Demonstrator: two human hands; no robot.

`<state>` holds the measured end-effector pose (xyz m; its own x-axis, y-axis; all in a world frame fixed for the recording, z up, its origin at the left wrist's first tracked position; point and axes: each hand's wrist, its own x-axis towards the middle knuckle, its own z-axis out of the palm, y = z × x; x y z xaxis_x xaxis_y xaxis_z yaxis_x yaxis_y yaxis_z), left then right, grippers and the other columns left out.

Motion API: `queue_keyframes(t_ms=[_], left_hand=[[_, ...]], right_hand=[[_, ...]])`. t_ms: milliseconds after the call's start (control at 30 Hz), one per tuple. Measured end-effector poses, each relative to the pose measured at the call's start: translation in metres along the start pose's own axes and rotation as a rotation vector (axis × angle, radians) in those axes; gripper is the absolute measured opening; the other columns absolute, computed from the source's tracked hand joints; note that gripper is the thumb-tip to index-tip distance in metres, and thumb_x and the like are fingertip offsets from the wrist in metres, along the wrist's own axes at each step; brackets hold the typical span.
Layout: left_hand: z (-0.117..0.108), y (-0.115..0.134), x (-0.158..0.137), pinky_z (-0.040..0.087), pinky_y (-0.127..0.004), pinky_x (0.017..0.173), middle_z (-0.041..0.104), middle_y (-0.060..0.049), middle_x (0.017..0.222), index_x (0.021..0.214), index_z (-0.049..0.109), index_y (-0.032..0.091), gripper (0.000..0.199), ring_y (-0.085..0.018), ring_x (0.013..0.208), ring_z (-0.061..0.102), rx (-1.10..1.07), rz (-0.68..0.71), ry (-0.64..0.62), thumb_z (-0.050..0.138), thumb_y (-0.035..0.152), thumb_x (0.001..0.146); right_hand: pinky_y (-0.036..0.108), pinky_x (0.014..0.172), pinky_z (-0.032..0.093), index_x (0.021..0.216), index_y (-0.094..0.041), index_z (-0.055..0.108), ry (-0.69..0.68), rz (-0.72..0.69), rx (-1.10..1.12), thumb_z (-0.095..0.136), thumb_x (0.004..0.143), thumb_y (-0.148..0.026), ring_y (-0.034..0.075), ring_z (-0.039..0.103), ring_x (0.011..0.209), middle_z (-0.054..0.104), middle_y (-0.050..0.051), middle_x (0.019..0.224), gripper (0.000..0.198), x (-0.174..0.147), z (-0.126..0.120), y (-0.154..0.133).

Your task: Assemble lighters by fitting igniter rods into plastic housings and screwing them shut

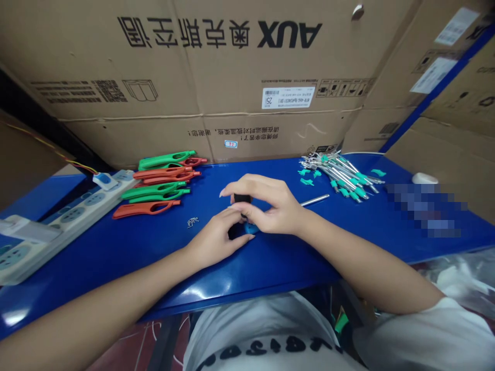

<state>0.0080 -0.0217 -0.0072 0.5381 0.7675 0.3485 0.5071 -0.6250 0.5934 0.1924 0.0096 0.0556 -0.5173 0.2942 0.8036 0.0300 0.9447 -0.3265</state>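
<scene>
My right hand [270, 203] is curled around a short black handle [243, 198] held upright near the middle of the table. The tool's lower end is hidden behind my fingers. Just under it, a small blue part [251, 228] shows between my two hands, most of it covered. My left hand [220, 234] rests low on the table with its fingers and thumb closed about that blue part. A small heap of tiny metal screws or pins [192, 222] lies left of my left hand. A thin metal rod [315, 200] lies beyond my right wrist.
Several green and orange plastic handles [158, 175] are stacked at the back left, beside a white power strip [83, 208]. Metal rods with teal clips [346, 178] form a pile at the back right. A cardboard wall [228, 67] closes off the blue table [154, 278].
</scene>
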Motion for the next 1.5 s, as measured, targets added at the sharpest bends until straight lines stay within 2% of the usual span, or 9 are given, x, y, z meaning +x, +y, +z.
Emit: queue_keyframes(t_ms=[167,333,433,667,833,933,1233,1400,1500], left_hand=[[0.001,0.0,0.0,0.054,-0.044,0.095,0.072,-0.01,0.114,0.109,0.065,0.017,0.026,-0.028,0.109,0.067,0.008,-0.012,0.006,0.073,0.027,0.087],[-0.002,0.007,0.002,0.053,-0.04,0.092,0.073,-0.003,0.102,0.094,0.063,0.02,0.014,-0.023,0.098,0.068,-0.02,0.006,0.003,0.073,0.024,0.087],[-0.003,0.009,0.003,0.053,-0.04,0.093,0.074,-0.003,0.103,0.094,0.062,0.021,0.015,-0.023,0.1,0.067,-0.026,0.008,0.007,0.074,0.024,0.086],[-0.002,0.01,0.001,0.053,-0.041,0.093,0.073,-0.004,0.104,0.099,0.063,0.021,0.016,-0.023,0.099,0.067,-0.022,-0.004,0.003,0.073,0.025,0.087],[-0.002,0.011,0.001,0.053,-0.041,0.093,0.072,-0.004,0.102,0.098,0.063,0.02,0.015,-0.023,0.098,0.067,-0.013,-0.011,-0.006,0.073,0.025,0.087],[-0.002,0.01,0.001,0.053,-0.04,0.094,0.072,-0.004,0.104,0.1,0.065,0.02,0.016,-0.023,0.1,0.067,-0.008,-0.008,-0.001,0.074,0.024,0.087],[0.001,0.009,0.001,0.054,-0.041,0.094,0.073,-0.004,0.106,0.101,0.064,0.021,0.02,-0.024,0.102,0.068,-0.01,-0.021,0.015,0.075,0.022,0.085],[-0.002,0.012,0.002,0.053,-0.038,0.09,0.072,-0.003,0.101,0.098,0.063,0.021,0.017,-0.023,0.098,0.066,0.002,-0.001,0.0,0.074,0.022,0.086],[-0.002,0.012,0.002,0.052,-0.038,0.09,0.073,-0.003,0.102,0.098,0.062,0.021,0.017,-0.022,0.098,0.065,0.003,0.006,0.001,0.075,0.022,0.086]], right_hand=[[0.027,0.076,0.056,0.121,-0.017,0.066,-0.029,-0.052,-0.207,0.055,0.1,-0.036,0.015,0.069,0.088,0.075,0.008,0.102,0.03,-0.002,-0.002,0.003],[0.032,0.089,0.057,0.141,-0.018,0.053,-0.085,0.217,0.266,0.035,0.107,-0.031,0.014,0.07,0.099,0.07,0.011,0.121,0.04,-0.001,-0.013,0.012],[0.031,0.085,0.058,0.133,-0.016,0.059,-0.111,0.277,0.402,0.046,0.104,-0.031,0.014,0.07,0.091,0.072,0.009,0.108,0.035,0.001,-0.017,0.015],[0.03,0.074,0.053,0.092,-0.019,0.068,0.118,0.057,-0.169,0.072,0.089,-0.036,0.014,0.058,0.074,0.064,0.002,0.081,0.018,0.0,-0.011,0.016],[0.034,0.088,0.055,0.124,-0.017,0.062,-0.014,0.139,0.132,0.038,0.105,-0.024,0.016,0.067,0.099,0.068,0.012,0.119,0.031,0.002,-0.011,0.007],[0.031,0.084,0.057,0.127,-0.016,0.061,-0.084,0.219,0.296,0.04,0.105,-0.024,0.014,0.069,0.094,0.071,0.01,0.109,0.031,0.006,-0.011,0.001],[0.031,0.075,0.054,0.096,-0.018,0.07,0.106,0.025,-0.131,0.073,0.089,-0.037,0.014,0.061,0.075,0.071,0.004,0.086,0.021,0.002,-0.007,0.008],[0.031,0.085,0.057,0.122,-0.016,0.065,0.013,0.241,0.221,0.042,0.106,-0.031,0.014,0.07,0.09,0.071,0.01,0.113,0.032,0.002,-0.013,0.007],[0.029,0.083,0.058,0.126,-0.014,0.064,-0.048,0.31,0.424,0.044,0.105,-0.028,0.016,0.072,0.098,0.073,0.011,0.109,0.032,0.003,-0.017,0.007]])
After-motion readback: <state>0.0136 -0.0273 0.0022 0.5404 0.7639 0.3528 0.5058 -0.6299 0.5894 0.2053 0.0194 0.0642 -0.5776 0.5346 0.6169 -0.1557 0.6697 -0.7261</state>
